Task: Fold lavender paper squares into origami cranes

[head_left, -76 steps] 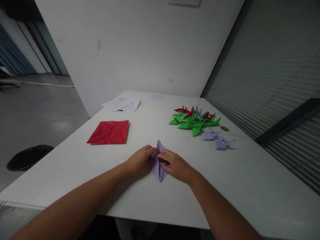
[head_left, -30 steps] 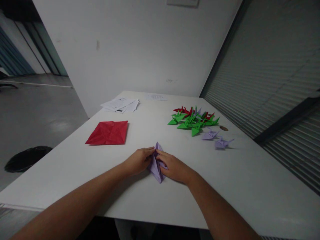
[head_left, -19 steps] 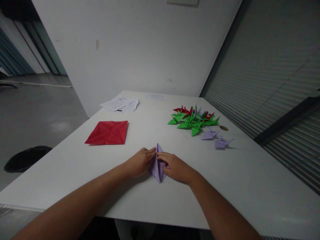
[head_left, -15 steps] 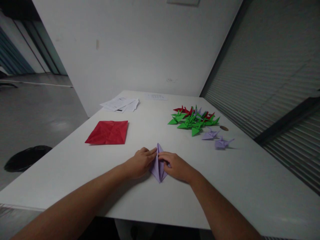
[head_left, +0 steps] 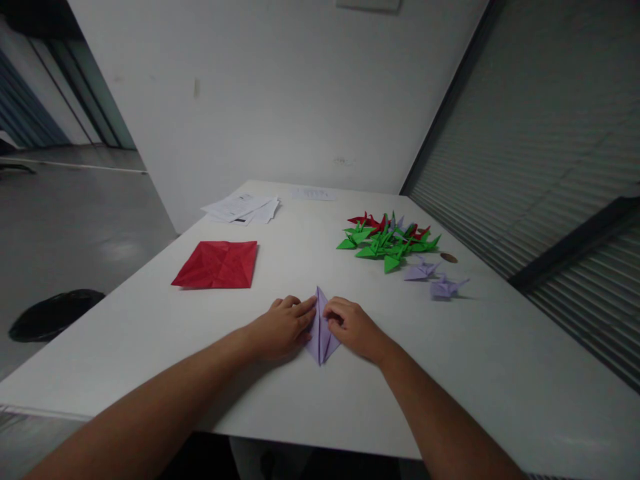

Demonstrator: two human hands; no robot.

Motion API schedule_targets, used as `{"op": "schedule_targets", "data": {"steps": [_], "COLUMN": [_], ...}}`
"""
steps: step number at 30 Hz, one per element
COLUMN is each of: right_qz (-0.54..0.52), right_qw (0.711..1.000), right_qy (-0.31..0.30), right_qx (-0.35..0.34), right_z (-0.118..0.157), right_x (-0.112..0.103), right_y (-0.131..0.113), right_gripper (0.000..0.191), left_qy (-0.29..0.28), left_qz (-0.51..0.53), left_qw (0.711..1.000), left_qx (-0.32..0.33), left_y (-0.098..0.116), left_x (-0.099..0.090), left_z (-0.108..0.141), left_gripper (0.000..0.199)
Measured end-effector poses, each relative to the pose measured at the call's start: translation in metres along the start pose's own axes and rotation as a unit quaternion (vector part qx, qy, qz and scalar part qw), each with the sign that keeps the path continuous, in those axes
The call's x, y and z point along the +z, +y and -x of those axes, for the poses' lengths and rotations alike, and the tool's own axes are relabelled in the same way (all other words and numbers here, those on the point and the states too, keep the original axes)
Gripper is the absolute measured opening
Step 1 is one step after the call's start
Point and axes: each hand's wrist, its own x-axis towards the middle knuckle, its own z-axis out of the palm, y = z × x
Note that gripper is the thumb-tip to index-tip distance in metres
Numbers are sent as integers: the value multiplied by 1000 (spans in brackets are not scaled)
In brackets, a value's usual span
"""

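Observation:
A light purple paper (head_left: 321, 343), folded into a narrow kite shape, lies on the table in front of me with its point facing away. My left hand (head_left: 286, 327) rests along its left side, fingers stretched out and pressing it against the table. At the right side of the fold, my right hand (head_left: 351, 327) has its fingers curled, thumb and index finger closed together at the paper's edge. The fingers cover parts of both side edges.
A creased red paper sheet (head_left: 220, 265) lies left on the white table (head_left: 370, 400). Several green paper cranes (head_left: 385, 247), with red ones among them, are heaped at right, near two purple cranes (head_left: 445, 288). Printed sheets (head_left: 243, 208) lie at the back; a black bin (head_left: 55, 315) stands left.
My right hand has drawn slightly up and to the right, its fingers curling more, uncovering more of the fold's right side. My left hand still presses the paper.

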Motion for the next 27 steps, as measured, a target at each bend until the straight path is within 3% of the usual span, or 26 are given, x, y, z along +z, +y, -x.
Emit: {"op": "schedule_targets", "data": {"steps": [11, 23, 27], "right_qz": [-3, -6, 1], "right_qw": [1000, 1000, 1000], "right_qy": [-19, -25, 9], "right_qx": [9, -5, -10], "right_z": [0, 2, 1], "right_x": [-2, -3, -4], "right_y": [-3, -7, -6], "right_gripper": [23, 23, 20], "left_qy": [1, -19, -4], "left_qz": [-22, 8, 26], "left_qw": [1000, 1000, 1000], "left_qx": [-10, -12, 6], "left_y": [8, 2, 0], "left_x": [2, -7, -9], "left_z": [-2, -5, -4], "left_gripper": [58, 68, 62]}}
